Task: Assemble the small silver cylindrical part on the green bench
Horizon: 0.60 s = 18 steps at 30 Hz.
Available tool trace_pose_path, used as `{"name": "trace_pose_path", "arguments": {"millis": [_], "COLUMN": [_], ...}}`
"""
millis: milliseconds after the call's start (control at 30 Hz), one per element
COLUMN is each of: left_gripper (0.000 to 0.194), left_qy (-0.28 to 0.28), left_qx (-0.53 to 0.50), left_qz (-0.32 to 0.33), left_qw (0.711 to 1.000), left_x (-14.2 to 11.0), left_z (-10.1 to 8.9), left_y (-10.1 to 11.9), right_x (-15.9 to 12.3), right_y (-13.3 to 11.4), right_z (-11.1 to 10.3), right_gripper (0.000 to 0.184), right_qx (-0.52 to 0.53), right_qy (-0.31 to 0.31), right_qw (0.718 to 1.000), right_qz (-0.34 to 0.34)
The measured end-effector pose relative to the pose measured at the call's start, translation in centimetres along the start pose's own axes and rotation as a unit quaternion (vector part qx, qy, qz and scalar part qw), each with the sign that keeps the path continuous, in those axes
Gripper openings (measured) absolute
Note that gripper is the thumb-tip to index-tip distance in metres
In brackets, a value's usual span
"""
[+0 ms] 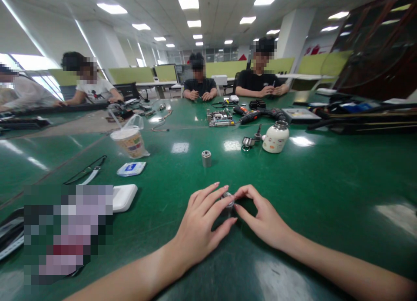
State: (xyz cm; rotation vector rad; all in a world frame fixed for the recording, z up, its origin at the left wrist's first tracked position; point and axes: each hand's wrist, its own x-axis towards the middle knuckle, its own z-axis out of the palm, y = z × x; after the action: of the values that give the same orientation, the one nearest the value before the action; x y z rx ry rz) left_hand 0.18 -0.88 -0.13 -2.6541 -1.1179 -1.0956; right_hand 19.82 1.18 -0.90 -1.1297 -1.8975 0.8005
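Note:
In front of me a small silvery metal cylinder (229,209) stands on the green table, partly hidden by my fingers. My left hand (203,223) curves around it from the left, index finger at its top and thumb at its near side. From the right, my right hand (262,214) pinches the cylinder's upper edge between thumb and forefinger. A similar metal cylinder (206,159) stands upright a little farther off, apart from both hands.
Left are a drink cup (130,141) in a plastic bag, a tissue pack (131,168) and a white case (124,197) beside a blurred-out item. Farther back stand a cream bottle (276,137), its metal lid (248,142), a circuit board (220,118) and a power drill (249,115). Several people sit around.

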Motion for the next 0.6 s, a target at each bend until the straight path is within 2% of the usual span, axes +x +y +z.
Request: {"name": "trace_pose_path", "arguments": {"millis": [300,600], "left_gripper": [0.031,0.029], "left_qy": [-0.001,-0.011], "left_qx": [0.018,0.024], "left_qz": [0.022,0.031], "left_qw": [1.0,0.999], "left_x": [-0.01,-0.11], "left_z": [-0.07,0.13], "left_y": [0.19,0.03], "right_x": [-0.1,0.01], "right_y": [-0.04,0.27], "right_z": [-0.14,0.03], "right_gripper": [0.014,0.016], "right_qx": [0.004,0.0], "right_qy": [-0.001,0.001], "right_qw": [1.0,1.0], "right_qz": [0.002,-0.001]}}
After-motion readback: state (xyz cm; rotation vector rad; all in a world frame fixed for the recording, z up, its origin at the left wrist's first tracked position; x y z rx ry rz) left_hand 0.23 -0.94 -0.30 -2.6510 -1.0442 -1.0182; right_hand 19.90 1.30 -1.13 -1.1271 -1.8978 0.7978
